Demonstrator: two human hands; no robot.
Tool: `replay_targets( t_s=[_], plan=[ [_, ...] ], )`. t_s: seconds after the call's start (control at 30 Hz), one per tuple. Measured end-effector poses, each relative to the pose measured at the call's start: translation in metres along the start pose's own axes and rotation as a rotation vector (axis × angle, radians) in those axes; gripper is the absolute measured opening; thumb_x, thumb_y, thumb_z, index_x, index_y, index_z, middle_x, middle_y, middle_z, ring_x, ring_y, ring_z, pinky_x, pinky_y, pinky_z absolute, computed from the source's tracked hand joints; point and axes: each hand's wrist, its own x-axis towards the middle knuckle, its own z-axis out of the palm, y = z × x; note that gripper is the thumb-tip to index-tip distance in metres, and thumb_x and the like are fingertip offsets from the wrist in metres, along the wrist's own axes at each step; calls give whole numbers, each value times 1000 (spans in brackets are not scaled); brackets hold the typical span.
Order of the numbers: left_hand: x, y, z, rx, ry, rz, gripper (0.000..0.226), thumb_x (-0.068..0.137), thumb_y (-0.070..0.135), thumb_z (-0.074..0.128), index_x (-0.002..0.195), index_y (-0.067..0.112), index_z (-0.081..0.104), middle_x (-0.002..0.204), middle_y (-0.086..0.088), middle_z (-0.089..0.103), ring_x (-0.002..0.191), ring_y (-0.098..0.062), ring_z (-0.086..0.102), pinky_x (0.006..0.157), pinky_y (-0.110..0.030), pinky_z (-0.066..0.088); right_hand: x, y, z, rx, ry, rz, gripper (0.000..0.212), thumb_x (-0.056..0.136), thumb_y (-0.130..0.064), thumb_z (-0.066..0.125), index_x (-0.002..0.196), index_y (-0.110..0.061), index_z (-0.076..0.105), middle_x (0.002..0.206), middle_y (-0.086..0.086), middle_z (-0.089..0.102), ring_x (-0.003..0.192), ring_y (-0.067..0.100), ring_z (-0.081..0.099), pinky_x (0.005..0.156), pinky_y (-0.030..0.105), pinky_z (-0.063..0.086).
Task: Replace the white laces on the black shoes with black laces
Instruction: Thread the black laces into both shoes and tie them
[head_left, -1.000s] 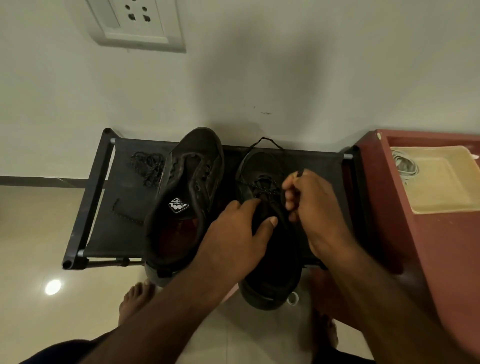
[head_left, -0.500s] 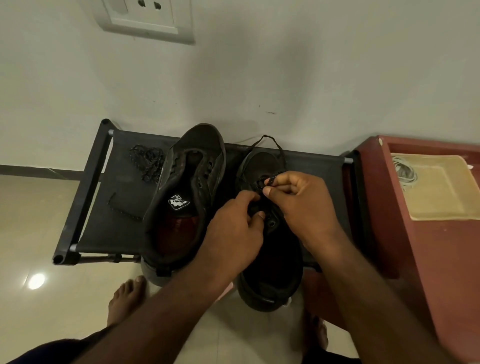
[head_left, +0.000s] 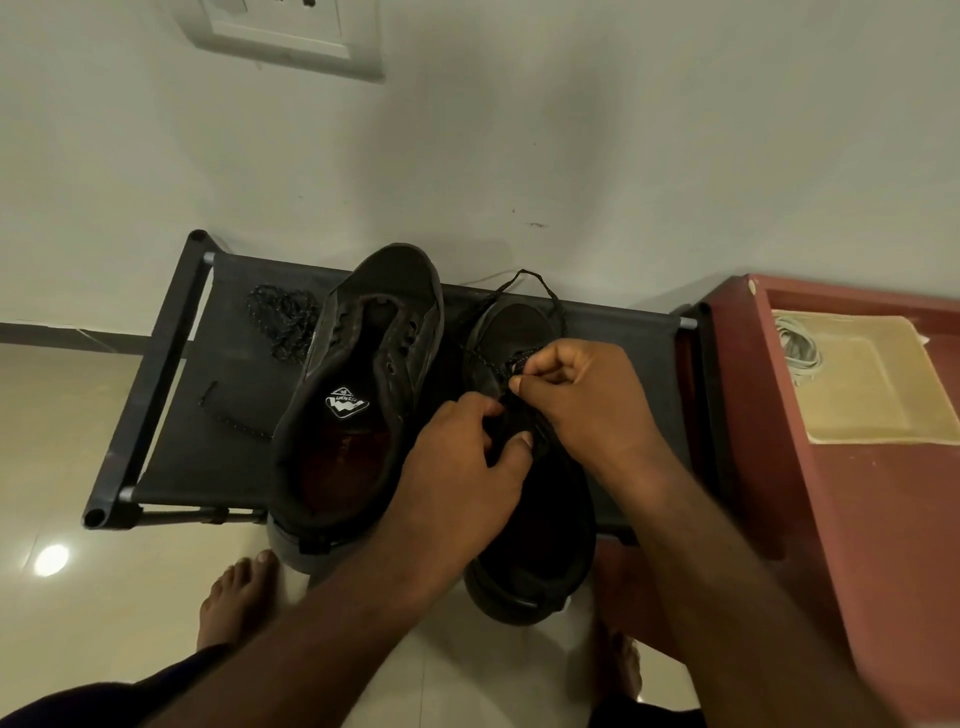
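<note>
Your right hand (head_left: 582, 395) pinches the lace (head_left: 485, 368); your left hand (head_left: 457, 467) grips the shoe (head_left: 530, 561). The lace looks limp and light, so hold near its tip.

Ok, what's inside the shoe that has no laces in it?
Inside the unlaced shoe a white logo and a reddish insole show at the heel end. The toe end is covered by the upper, so nothing there can be seen.
</note>
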Motion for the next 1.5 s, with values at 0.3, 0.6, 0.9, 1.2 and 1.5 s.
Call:
replay_targets(
  t_s=[0.3, 0.6, 0.9, 1.2, 1.5],
  plan=[
    [-7, 5, -8, 21, -58, 9, 59, 80, 50, 72, 129, 24, 54, 102, 10, 47, 84, -4, 51, 64, -12, 37, 6, -6, -6, -75, -51, 35, 21, 82, -10, 79, 70, -25, 70, 67, -8, 69, 60, -3, 63, 61, 16, 49],
    [-7, 9, -12, 84, -104, -1, 55, 77, 48, 76, 122, 25, 54, 105, 11, 46, 95, -6, 52, 77, -21, 46, 7, -19, -5, -413, -172, -44, 13, 85, -13, 69, 73, -17, 72, 74, -7, 69, 70, 4, 64, 64, 23, 53],
    [-6, 11, -14, 79, -118, -33, 56, 76, 47, 78, 121, 25, 54, 106, 10, 46, 97, -8, 51, 77, -21, 43, 23, -40, -11, -671, -370, 51, 18, 90, -7, 57, 86, 0, 74, 86, 12, 73, 85, 25, 69, 82, 42, 58],
    [-12, 9, -19, 91, -156, 2, 47, 85, 40, 72, 125, 21, 57, 110, 4, 47, 98, -11, 54, 78, -21, 45, -25, -18, -3, -546, -61, -89, 7, 88, -28, 67, 81, -28, 70, 91, -10, 66, 77, 8, 66, 67, 30, 59],
    [-14, 11, -19, 161, -168, 7, 43, 87, 39, 70, 121, 18, 58, 109, 1, 46, 94, -15, 55, 78, -24, 46, -20, -21, 14, -441, 86, 50, 16, 90, -37, 68, 82, -24, 71, 97, 1, 65, 81, 14, 65, 69, 37, 59]
  ],
)
